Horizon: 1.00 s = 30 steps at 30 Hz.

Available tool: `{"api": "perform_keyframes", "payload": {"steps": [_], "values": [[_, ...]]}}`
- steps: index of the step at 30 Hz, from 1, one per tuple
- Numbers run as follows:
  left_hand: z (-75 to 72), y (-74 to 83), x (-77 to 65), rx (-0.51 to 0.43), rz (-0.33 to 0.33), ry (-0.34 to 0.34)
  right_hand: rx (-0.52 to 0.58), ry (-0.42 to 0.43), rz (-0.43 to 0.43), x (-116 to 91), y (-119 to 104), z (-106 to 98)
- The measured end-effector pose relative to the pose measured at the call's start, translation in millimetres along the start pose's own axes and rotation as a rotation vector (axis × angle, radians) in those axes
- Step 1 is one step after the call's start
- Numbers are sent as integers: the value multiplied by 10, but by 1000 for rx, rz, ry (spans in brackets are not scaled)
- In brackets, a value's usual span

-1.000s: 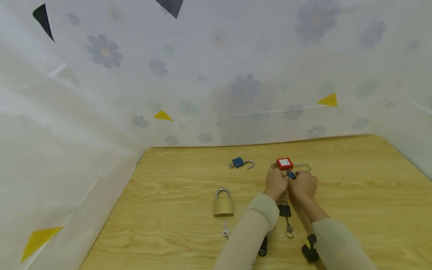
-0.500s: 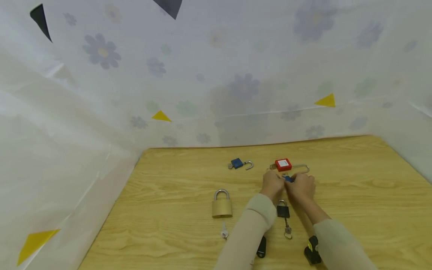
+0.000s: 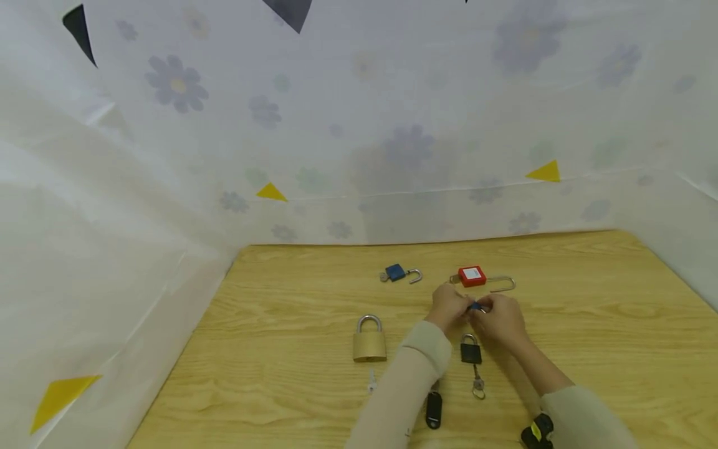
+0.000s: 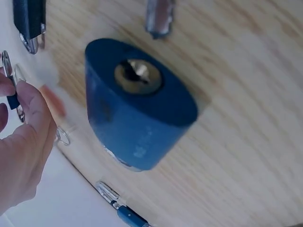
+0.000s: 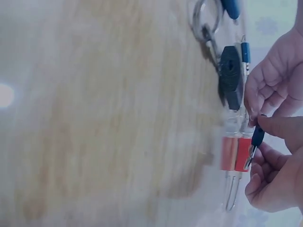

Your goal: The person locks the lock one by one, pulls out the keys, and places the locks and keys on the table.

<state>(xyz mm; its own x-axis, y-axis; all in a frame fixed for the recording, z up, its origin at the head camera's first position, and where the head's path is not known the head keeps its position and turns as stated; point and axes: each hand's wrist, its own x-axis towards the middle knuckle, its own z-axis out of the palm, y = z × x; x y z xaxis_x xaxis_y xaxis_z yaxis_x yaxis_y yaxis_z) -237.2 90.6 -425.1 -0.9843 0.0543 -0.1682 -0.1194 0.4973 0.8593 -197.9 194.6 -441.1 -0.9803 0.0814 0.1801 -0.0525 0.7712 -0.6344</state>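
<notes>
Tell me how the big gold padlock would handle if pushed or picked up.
The gold padlock looks like thick metal, so it is probably heavy for its size. Its shackle looks rigid, so nothing should flop. It lies flat, so a push would likely slide it, not roll it.

The desk (image 3: 280, 296) looks like smooth, faintly shiny wood. The held blue lock (image 5: 258, 135) has a bright metal shackle (image 5: 249, 161). The near left padlock (image 3: 369, 347) is satin, brass-coloured metal; the far red lock (image 3: 473, 282) looks like smooth plastic, its label (image 3: 472, 273) papery. Cloth sleeves (image 3: 392, 390) look matt, the left sheet (image 3: 112, 237) glossy.
</notes>
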Motion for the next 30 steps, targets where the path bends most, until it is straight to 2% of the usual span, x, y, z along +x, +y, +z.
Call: {"api": "perform_keyframes", "payload": {"steps": [2, 4, 10, 13, 14, 17, 19, 21, 24, 30], "values": [[-18, -9, 5, -28, -5, -30, 22, -19, -34, -24, -18, -28], [-57, -10, 6, -40, 4, -88, 43, -46, -72, -47, -31, -72], [-236, -15, 21, -59, 45, -349, 59, -45, -247, -94, -26, -207], [-294, -33, 12, -192, -7, -424, 21, 8, -320, -128, -28, -236], [-307, -39, 0, -238, -30, -431, 4, 41, -339, -143, -32, -239], [-310, -55, -55, -385, -99, -396, -13, 164, -373, -188, -46, -245], [-295, -56, -107, -474, -128, -363, 13, 235, -372, -208, -64, -254], [-278, -44, -173, -534, -139, -326, 58, 271, -342, -220, -83, -272], [-254, -17, -286, -626, -159, -299, 154, 253, -247, -240, -101, -311], [-247, 14, -540, -758, -163, -297, 396, 107, -46, -321, -111, -373]]}}
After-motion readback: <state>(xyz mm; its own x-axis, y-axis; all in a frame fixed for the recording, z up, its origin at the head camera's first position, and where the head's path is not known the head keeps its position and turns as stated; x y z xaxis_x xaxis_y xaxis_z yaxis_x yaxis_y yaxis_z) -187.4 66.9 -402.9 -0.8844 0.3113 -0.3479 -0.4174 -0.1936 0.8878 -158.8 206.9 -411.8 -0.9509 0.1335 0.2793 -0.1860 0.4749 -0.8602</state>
